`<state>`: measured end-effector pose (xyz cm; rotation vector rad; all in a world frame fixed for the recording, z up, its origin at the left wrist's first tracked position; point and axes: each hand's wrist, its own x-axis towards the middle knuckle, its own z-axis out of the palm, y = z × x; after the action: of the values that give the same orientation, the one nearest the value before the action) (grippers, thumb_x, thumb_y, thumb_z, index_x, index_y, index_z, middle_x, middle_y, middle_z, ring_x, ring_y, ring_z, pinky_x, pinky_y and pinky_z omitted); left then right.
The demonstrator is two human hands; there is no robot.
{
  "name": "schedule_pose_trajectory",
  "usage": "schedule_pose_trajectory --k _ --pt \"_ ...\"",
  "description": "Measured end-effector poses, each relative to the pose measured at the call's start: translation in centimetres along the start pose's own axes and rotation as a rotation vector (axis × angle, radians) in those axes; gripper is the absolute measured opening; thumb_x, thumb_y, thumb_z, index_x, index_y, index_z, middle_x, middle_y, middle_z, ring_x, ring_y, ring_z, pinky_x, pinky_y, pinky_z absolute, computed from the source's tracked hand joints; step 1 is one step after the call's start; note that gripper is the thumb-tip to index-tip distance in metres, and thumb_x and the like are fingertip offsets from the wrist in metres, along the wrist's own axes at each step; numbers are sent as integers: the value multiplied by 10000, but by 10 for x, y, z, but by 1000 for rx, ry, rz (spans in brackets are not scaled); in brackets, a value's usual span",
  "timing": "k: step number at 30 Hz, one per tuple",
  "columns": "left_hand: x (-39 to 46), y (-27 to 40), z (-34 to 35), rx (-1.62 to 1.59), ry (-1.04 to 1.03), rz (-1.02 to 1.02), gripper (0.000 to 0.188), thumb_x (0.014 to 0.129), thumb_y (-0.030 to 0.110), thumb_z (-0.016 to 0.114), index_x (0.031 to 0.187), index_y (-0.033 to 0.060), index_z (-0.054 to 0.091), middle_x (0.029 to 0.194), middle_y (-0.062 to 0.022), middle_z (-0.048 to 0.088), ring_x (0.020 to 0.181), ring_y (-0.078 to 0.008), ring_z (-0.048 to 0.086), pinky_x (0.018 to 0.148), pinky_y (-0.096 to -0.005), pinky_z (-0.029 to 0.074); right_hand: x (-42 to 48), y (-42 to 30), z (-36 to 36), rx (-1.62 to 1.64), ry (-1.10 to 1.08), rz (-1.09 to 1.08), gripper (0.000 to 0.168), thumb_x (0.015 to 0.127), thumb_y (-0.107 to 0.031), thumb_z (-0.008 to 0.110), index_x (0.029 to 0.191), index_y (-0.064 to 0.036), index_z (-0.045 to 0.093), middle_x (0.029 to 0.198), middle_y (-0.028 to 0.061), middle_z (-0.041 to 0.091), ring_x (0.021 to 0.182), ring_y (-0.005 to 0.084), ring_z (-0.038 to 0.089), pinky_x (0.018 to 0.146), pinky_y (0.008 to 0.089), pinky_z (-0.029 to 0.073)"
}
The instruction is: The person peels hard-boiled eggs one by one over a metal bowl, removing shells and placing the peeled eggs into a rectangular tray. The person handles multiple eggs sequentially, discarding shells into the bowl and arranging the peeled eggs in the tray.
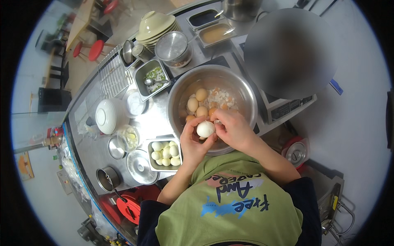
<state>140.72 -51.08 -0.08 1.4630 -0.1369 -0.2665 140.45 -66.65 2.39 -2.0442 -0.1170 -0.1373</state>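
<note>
Over the near side of a large steel bowl (174,92), my left hand (194,138) holds a mostly peeled white egg (205,129) between thumb and fingers. The fingertips of my right hand (232,127) pinch a small piece at the egg's right side, apparently shell. Brown unpeeled eggs (193,104) and many bits of broken eggshell (220,97) lie in water in the bowl. To the left of my left hand, a rectangular steel pan (150,153) holds several peeled eggs (166,152).
Left stand a steel lid (142,167), a small steel pot (107,178) and stacked white bowls (107,116). Beyond are a pan of chopped green onion (140,81) with a spoon, stacked cream bowls (157,24) and two sauce pans (214,33). An induction cooker (289,109) is at right.
</note>
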Motion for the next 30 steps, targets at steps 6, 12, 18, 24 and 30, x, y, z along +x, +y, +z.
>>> schedule_pose_trajectory --k 6,12,18,24,30 --pt "0 -4 0 226 -22 184 480 730 -49 740 1161 -17 529 1111 -88 565 1011 -169 604 843 -274 516 2 -3 -3 20 -1 38 159 730 48 559 863 -32 529 749 137 586 669 310 594 592 368 468" --pt "0 2 -5 -283 -34 -153 491 756 -57 721 1194 21 512 1123 -96 598 1023 -179 600 878 -291 505 -2 7 -5 115 -14 84 144 752 48 568 879 -18 561 745 104 590 632 204 589 541 299 461" --pt "3 -2 -6 -481 3 -218 508 760 -69 707 1208 37 491 1133 -108 592 1045 -179 591 900 -303 499 -4 -1 -7 167 -47 136 158 786 9 596 942 -12 598 833 97 623 668 176 609 537 270 476" --pt "1 2 -4 -166 -3 -94 523 764 -61 724 1221 3 477 1118 -114 601 1023 -176 602 905 -303 501 -4 -5 -3 68 -27 71 174 765 -17 615 937 -8 584 845 153 609 706 326 622 620 389 502" --pt "-1 1 -2 -59 -20 -38 559 739 -86 726 1233 -12 475 1114 -88 564 1010 -171 603 888 -280 505 -8 0 1 5 -26 36 195 773 -23 623 967 -24 597 854 145 627 677 303 626 594 366 498"
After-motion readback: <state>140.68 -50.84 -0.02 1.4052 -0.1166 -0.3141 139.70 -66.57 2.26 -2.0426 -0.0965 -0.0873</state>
